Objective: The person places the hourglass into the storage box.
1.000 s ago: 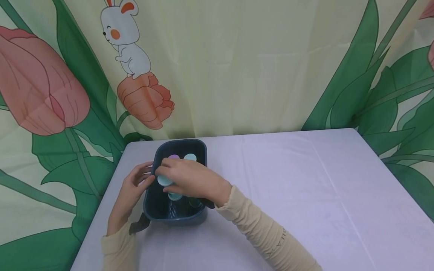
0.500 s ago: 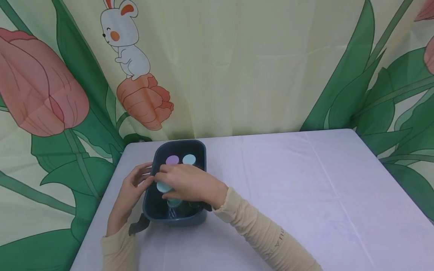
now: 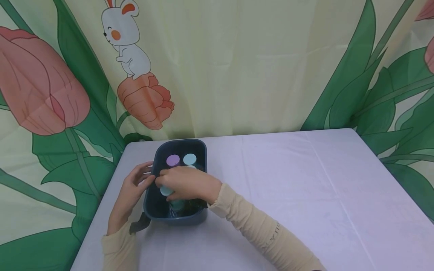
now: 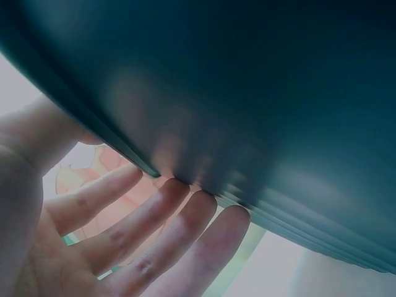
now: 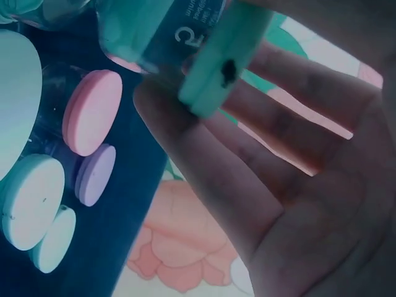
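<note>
A small clear jar [image 5: 170, 31] with a mint-green lid [image 5: 226, 65] is held by my right hand [image 3: 191, 183] between thumb and fingers, inside a dark blue plastic basin [image 3: 190, 221]. In the head view its pale lid [image 3: 165, 191] peeks out under the fingers. Fairly straight fingers of my left hand [image 3: 130, 192] touch the basin's left outer wall near the rim, as the left wrist view also has it. Other lidded jars stand in the basin, among them a purple lid [image 3: 173, 160], a light blue lid [image 3: 190, 159] and a pink lid [image 5: 93, 114]. My right hand hides part of them.
The basin stands at the left of a table with a white cloth [image 3: 288, 195]. A curtain [image 3: 237, 67] printed with tulips, leaves and a rabbit hangs behind the table's far edge.
My right hand has shifted slightly toward the basin's near end with the jar. The purple lid and another pale lid behind the hand now show more. My left hand has stayed put.
</note>
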Motion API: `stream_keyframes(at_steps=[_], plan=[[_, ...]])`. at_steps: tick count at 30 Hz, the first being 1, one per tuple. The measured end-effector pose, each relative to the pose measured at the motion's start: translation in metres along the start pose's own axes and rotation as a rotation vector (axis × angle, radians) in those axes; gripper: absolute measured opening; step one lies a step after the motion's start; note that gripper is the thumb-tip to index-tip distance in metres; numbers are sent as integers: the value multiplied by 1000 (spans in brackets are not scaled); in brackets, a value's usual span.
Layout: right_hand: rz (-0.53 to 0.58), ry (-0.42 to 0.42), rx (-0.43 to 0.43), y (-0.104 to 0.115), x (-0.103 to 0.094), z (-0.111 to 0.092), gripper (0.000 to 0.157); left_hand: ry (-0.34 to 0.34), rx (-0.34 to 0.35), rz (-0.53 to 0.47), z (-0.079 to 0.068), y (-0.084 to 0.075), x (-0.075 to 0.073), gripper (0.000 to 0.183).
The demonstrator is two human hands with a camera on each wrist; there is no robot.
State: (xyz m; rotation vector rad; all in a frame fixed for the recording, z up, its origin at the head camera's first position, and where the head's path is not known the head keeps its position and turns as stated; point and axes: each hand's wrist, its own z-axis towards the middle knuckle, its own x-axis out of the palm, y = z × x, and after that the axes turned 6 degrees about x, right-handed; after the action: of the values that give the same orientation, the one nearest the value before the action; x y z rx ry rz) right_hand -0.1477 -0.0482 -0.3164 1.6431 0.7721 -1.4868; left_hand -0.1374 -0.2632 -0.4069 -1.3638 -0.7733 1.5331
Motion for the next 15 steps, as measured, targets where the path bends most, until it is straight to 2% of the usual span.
stream_keyframes(at_steps=[6,15], plan=[[52,81,9,-1,4,7,41,-2,-8,-3,0,1,-1,50],[27,126,-12,-2,9,13,37,-6,-7,-16,2,2,0,50]])
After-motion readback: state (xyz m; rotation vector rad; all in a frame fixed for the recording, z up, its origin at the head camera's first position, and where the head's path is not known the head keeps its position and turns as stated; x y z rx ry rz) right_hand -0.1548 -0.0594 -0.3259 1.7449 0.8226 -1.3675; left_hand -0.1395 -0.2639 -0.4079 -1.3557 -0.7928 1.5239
